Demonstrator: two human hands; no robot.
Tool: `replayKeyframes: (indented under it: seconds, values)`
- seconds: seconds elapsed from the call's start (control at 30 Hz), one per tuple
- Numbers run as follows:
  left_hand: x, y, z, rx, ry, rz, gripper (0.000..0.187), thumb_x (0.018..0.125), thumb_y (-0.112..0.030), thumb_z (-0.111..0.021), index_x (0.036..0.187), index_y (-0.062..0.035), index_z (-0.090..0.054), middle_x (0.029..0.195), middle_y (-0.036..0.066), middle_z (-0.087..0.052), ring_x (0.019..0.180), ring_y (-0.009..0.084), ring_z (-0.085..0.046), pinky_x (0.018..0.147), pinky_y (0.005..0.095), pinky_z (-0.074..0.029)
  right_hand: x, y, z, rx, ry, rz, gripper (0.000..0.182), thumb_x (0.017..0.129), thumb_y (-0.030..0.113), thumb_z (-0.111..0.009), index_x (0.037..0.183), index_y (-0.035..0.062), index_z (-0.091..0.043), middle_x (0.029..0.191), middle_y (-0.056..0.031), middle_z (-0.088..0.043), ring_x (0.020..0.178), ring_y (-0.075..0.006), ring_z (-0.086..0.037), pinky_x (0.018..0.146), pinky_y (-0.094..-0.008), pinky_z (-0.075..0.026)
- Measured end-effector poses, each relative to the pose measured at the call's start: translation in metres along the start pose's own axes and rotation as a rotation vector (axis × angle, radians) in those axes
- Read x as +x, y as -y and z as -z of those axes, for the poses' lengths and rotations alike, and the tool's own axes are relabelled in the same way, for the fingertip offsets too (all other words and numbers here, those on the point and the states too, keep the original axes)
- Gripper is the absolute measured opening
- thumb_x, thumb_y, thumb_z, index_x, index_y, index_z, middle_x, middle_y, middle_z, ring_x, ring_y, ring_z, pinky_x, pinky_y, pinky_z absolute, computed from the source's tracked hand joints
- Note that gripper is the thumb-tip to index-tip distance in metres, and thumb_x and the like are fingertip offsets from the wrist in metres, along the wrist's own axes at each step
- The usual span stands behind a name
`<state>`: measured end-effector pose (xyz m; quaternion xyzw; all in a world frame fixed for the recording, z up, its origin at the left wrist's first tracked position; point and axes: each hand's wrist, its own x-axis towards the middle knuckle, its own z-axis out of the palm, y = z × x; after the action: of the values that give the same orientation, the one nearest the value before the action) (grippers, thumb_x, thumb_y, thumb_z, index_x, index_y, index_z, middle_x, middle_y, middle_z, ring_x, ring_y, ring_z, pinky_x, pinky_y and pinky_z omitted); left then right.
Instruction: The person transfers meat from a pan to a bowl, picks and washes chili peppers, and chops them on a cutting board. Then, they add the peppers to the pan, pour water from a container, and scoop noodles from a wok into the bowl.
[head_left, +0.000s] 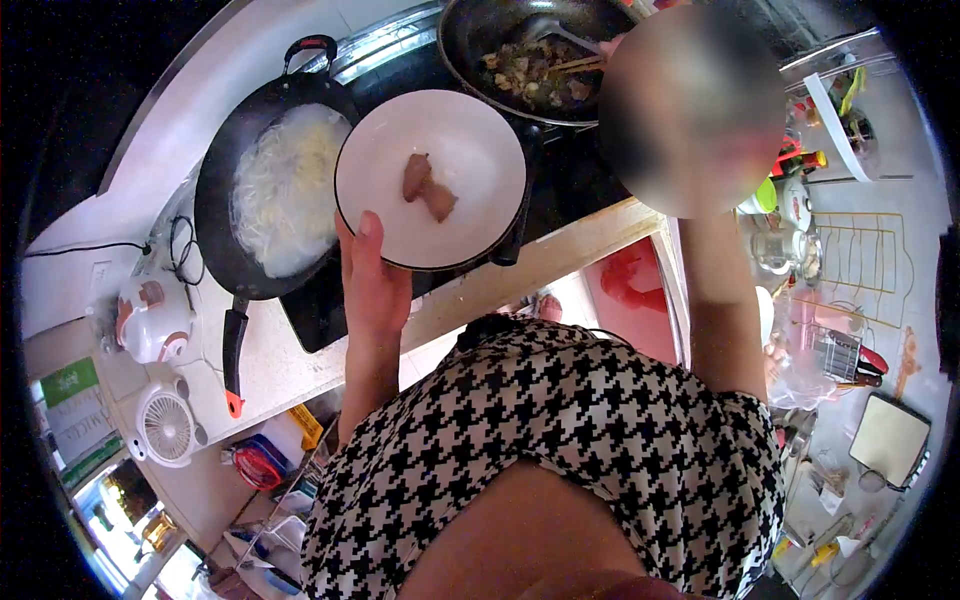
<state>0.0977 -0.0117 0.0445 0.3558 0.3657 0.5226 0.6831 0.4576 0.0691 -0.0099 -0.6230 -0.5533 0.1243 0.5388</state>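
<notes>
My left hand (pixel 375 275) grips the near rim of a white bowl (pixel 475 140), thumb on the inner edge. Two small brown pieces of meat (pixel 428 188) lie in it. At the upper right, a blurred disc hides most of my right hand (pixel 611 47); its visible fingertips close around the handle end of a metal spatula (pixel 565 35), beside wooden chopsticks (pixel 578 66). Both utensils reach into a dark pan (pixel 465 60) holding chopped food. Left of the bowl, a black wok (pixel 215 200) contains pale noodles (pixel 285 190) in whitish liquid.
Beneath the pans is a black cooktop (pixel 325 310). The wok's handle (pixel 233 355) points toward me over the counter edge. A white appliance (pixel 155 315) and a small fan (pixel 168 425) stand left. Jars (pixel 780 245) and a wire rack (pixel 860 255) are at right.
</notes>
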Motion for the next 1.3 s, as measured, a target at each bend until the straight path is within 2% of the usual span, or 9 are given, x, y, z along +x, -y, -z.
replayKeyframes:
  seconds: [0.07, 0.3, 0.33, 0.47, 0.73, 0.87, 1.0, 1.2, 1.3]
  values:
    - [0.002, 0.0, 0.003, 0.005, 0.018, 0.0, 0.061, 0.083, -0.04, -0.05, 0.128, -0.0042, -0.028, 0.126, 0.011, -0.039, 0.115, 0.0245, -0.039, 0.096, 0.0406, -0.032, 0.002, -0.001, 0.008, 0.144, -0.028, -0.113, 0.022, 0.079, 0.024, -0.061, 0.078, 0.002, -0.059, 0.069, -0.0042, -0.061, 0.062, -0.0092, -0.058, 0.053, -0.0209, -0.047]
    - [0.002, -0.003, -0.001, 0.0, -0.004, -0.007, 0.061, 0.083, -0.039, -0.05, 0.128, -0.0038, -0.028, 0.127, 0.011, -0.039, 0.115, 0.0243, -0.039, 0.096, 0.0394, -0.032, 0.006, -0.012, -0.019, -0.156, -0.115, 0.033, 0.026, 0.073, 0.033, -0.065, 0.076, 0.0078, -0.059, 0.066, -0.0087, -0.062, 0.061, -0.0228, -0.06, 0.056, -0.0294, -0.046]
    - [0.003, -0.003, -0.001, -0.01, 0.003, 0.005, 0.06, 0.083, -0.039, -0.05, 0.128, -0.004, -0.028, 0.127, 0.011, -0.039, 0.115, 0.0242, -0.039, 0.096, 0.0394, -0.032, 0.004, -0.008, -0.024, -0.237, -0.072, 0.097, 0.022, 0.077, 0.028, -0.062, 0.079, 0.0067, -0.058, 0.067, -0.0039, -0.06, 0.059, -0.013, -0.057, 0.055, -0.0253, -0.044]
    - [0.006, -0.008, -0.009, -0.025, 0.004, 0.006, 0.058, 0.084, -0.037, -0.05, 0.128, -0.005, -0.028, 0.127, 0.011, -0.039, 0.115, 0.0235, -0.039, 0.096, 0.0394, -0.032, 0.004, 0.029, -0.028, -0.227, 0.064, 0.198, 0.018, 0.078, 0.023, -0.059, 0.076, 0.0052, -0.057, 0.067, -0.0063, -0.059, 0.062, -0.0202, -0.057, 0.057, -0.0269, -0.044]
    - [0.014, -0.021, -0.007, -0.02, 0.023, -0.016, 0.057, 0.084, -0.031, -0.051, 0.129, -0.0067, -0.026, 0.126, 0.009, -0.039, 0.115, 0.0225, -0.039, 0.094, 0.0389, -0.034, 0.003, 0.059, -0.009, -0.08, -0.022, 0.131, 0.016, 0.079, 0.015, -0.059, 0.077, -0.0004, -0.058, 0.069, -0.0024, -0.058, 0.066, -0.0084, -0.055, 0.06, -0.0204, -0.043]
    - [0.022, -0.026, -0.008, 0.005, 0.015, -0.017, 0.059, 0.084, -0.03, -0.052, 0.13, -0.0086, -0.022, 0.125, 0.01, -0.039, 0.114, 0.0244, -0.041, 0.09, 0.0417, -0.038, 0.007, 0.062, -0.007, -0.01, -0.048, 0.26, 0.012, 0.079, 0.011, -0.059, 0.078, -0.0012, -0.058, 0.071, -0.0032, -0.058, 0.065, -0.0092, -0.056, 0.059, -0.0205, -0.043]
    - [0.043, -0.024, 0.0, 0.014, 0.006, 0.027, 0.054, 0.083, -0.028, -0.053, 0.124, -0.0081, -0.024, 0.119, 0.011, -0.04, 0.109, 0.023, -0.042, 0.079, 0.0395, -0.044, 0.0, 0.104, 0.006, 0.111, -0.178, 0.171, 0.013, 0.077, 0.013, -0.062, 0.076, 0.0, -0.059, 0.071, -0.0029, -0.059, 0.062, -0.0086, -0.054, 0.057, -0.0208, -0.043]
    - [0.06, -0.02, 0.039, 0.074, -0.028, 0.018, 0.063, 0.079, -0.037, -0.057, 0.123, -0.0099, -0.021, 0.116, 0.013, -0.042, 0.105, 0.0235, -0.044, 0.078, 0.0417, -0.042, -0.035, 0.177, -0.018, 0.535, -0.201, 0.069, 0.014, 0.082, 0.009, -0.054, 0.083, -0.0049, -0.051, 0.083, -0.0139, -0.055, 0.07, -0.0237, -0.06, 0.066, -0.0336, -0.053]
    - [0.061, -0.02, 0.049, 0.031, 0.005, 0.026, 0.062, 0.079, -0.038, -0.056, 0.122, -0.0088, -0.021, 0.117, 0.014, -0.04, 0.104, 0.0244, -0.045, 0.078, 0.0422, -0.043, -0.052, 0.178, -0.04, 0.42, -0.063, -0.008, 0.014, 0.082, 0.009, -0.053, 0.083, -0.0049, -0.051, 0.082, -0.0139, -0.055, 0.071, -0.0234, -0.06, 0.067, -0.0333, -0.053]
